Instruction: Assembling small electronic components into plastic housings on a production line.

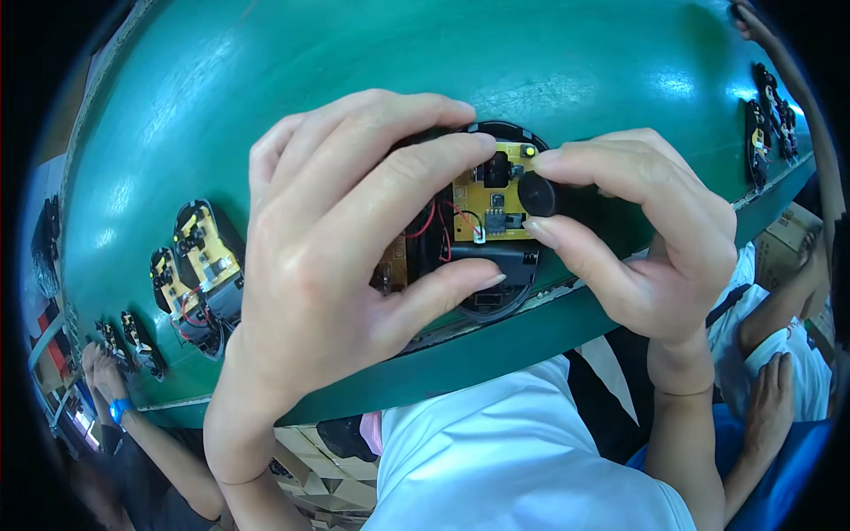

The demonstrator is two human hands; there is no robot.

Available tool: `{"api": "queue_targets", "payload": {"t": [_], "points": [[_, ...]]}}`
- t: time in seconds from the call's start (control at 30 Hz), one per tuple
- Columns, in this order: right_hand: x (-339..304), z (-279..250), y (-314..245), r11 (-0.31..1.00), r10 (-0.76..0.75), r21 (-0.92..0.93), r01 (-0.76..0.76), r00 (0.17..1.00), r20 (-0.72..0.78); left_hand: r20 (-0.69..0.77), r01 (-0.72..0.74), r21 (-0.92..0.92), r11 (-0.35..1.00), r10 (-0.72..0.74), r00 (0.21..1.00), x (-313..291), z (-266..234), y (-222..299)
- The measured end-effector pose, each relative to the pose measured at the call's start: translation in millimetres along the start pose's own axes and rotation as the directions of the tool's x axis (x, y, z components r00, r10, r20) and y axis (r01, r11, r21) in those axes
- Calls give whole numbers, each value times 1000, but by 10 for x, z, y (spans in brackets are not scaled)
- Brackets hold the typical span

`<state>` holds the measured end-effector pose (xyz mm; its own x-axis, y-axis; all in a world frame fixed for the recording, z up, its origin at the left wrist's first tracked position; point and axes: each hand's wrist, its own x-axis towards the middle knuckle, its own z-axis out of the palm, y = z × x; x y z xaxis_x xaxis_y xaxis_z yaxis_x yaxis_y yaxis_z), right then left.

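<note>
The right hand (651, 234) is pinching a black disc (537, 194) between thumb and forefinger, holding it over the right side of a yellow circuit board (469, 199). The left hand (328, 221) is spreading wide across the same unit, its forefinger reaching the board's upper edge and its thumb lying over the lower part; whether the thumb is pressing cannot be told. The board is sitting inside a black shell (500, 305) near the front edge of the green bench (611, 62). Red wires (432, 217) are running to a white connector (480, 234), which is looking plugged in, so board and wiring seem done. The disc is apparently not yet sitting in its place, and no cover is closing the shell, so both steps seem left. Farther out, open units (208, 252) are lying to the left with boards exposed, and more open assemblies (768, 128) are resting at the far right, all seemingly unfinished too.
</note>
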<state>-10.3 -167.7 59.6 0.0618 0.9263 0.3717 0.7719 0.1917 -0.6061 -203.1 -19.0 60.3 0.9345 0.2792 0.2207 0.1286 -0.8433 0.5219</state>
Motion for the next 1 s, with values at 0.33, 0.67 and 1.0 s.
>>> {"api": "queue_targets", "payload": {"t": [0.33,0.67,1.0], "points": [[-192,-47,-332,974,184,-133,-182,983,2,-36,-24,51,998,26,999,-44,53,-29],[-250,127,-319,980,195,49,-194,981,2,-56,-14,194,981,25,998,-115,50,15],[-145,83,-239,986,164,46,-159,976,-145,-136,-112,66,991,121,983,-68,63,-56]]}}
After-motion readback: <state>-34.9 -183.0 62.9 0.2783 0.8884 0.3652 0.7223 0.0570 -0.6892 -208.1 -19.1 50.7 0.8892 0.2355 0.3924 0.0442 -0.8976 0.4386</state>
